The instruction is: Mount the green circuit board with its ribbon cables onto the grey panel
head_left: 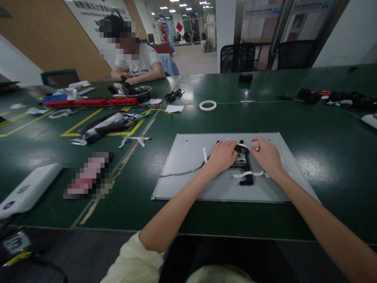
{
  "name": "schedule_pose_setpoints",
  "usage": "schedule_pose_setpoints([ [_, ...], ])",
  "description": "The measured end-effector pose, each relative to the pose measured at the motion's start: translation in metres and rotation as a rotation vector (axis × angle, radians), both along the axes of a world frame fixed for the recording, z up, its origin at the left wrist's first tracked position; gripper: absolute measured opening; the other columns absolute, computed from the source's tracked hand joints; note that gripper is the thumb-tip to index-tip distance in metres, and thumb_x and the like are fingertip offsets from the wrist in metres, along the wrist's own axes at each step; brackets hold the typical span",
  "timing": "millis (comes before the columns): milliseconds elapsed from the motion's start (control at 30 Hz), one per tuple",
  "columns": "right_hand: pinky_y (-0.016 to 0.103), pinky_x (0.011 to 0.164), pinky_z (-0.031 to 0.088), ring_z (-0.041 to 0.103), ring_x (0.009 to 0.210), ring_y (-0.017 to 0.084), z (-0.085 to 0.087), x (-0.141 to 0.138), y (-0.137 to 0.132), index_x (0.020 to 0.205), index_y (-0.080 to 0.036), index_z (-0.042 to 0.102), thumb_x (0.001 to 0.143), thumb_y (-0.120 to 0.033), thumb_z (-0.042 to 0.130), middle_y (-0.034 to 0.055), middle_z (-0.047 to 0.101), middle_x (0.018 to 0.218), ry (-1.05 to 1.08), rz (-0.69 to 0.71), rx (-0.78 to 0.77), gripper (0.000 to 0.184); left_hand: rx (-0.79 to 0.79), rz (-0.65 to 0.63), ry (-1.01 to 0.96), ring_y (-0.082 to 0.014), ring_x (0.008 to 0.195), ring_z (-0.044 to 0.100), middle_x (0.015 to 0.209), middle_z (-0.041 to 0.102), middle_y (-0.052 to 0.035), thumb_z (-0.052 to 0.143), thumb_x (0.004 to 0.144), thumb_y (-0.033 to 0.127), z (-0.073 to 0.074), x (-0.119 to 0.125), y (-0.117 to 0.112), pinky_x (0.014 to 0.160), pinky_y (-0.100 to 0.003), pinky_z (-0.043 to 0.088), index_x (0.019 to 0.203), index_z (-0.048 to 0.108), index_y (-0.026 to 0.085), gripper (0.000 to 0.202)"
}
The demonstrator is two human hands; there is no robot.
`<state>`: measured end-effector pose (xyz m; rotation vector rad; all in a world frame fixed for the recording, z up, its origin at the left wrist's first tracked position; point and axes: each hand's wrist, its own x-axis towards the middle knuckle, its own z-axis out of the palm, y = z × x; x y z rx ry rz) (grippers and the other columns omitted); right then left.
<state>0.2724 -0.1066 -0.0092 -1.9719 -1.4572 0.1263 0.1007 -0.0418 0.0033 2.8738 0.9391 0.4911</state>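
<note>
A black bracket (247, 181) with a green circuit board (240, 158) in it lies on a light grey panel (176, 157). My left hand (222, 156) is over the bracket's left side, its fingers closed against it and partly hiding it. A white tape strip (244, 146) crosses the bracket's top, with its right end pinched between the thumb and forefinger of my right hand (267, 156). Lower down, another tape strip (249, 173) runs across the bracket. A short tape piece (205, 154) sticks to the panel near a grey cable (181, 174), which runs out leftward from under my left hand.
The green table (206, 220) carries a tape roll (207, 105) beyond the panel. To the left lie a white device (29, 190), a pixelated phone-like object (88, 175) and tape scraps (135, 139). A person (140, 65) sits across the table near red strips (94, 102).
</note>
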Motion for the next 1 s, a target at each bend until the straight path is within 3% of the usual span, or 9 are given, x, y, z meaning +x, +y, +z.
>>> schedule_pose_setpoints([
  [200,0.029,0.054,0.031,0.061,0.069,0.024,0.001,-0.006,-0.001,0.109,-0.022,0.058,0.085,-0.031,0.048,0.0065,0.067,0.074,-0.268,-0.032,-0.129,0.028,0.006,0.029,0.038,-0.0225,0.104,0.056,0.116,0.058,-0.0111,0.036,0.086,0.016,0.007,0.002,-0.001,0.093,-0.037,0.041,0.113,0.056,0.013,0.034],
  [500,0.029,0.056,0.033,0.063,0.078,0.026,0.005,-0.002,-0.009,0.113,-0.019,0.051,0.088,-0.039,0.046,0.0099,0.067,0.087,-0.375,-0.049,-0.228,0.033,0.001,0.067,0.067,-0.0216,0.097,0.057,0.113,0.055,-0.0112,0.036,0.088,0.018,0.008,0.003,-0.002,0.089,-0.035,0.043,0.114,0.055,0.014,0.033],
  [767,0.03,0.057,0.036,0.063,0.076,0.026,0.016,0.016,-0.023,0.121,-0.019,0.048,0.086,-0.029,0.046,0.0092,0.067,0.087,-0.36,-0.052,-0.321,0.037,-0.001,0.133,0.084,-0.0232,0.1,0.056,0.105,0.059,-0.0142,0.032,0.094,0.028,0.004,0.005,-0.003,0.091,-0.035,0.042,0.106,0.056,0.008,0.035],
  [867,0.029,0.062,0.038,0.062,0.074,0.021,0.026,0.03,-0.028,0.108,-0.022,0.058,0.084,-0.028,0.048,0.0042,0.067,0.08,-0.203,0.065,-0.342,0.027,-0.027,0.13,0.028,-0.0224,0.103,0.056,0.11,0.058,-0.0139,0.033,0.093,0.026,0.006,0.003,-0.003,0.092,-0.034,0.042,0.113,0.053,0.008,0.033],
  [1000,0.03,0.072,0.042,0.061,0.081,0.019,0.04,0.034,-0.034,0.093,-0.023,0.067,0.085,-0.034,0.048,0.0027,0.067,0.087,-0.03,0.371,-0.367,0.024,-0.013,0.091,-0.13,-0.0213,0.111,0.051,0.122,0.053,-0.014,0.037,0.091,0.02,0.022,-0.008,-0.004,0.095,-0.033,0.04,0.119,0.048,0.01,0.032],
])
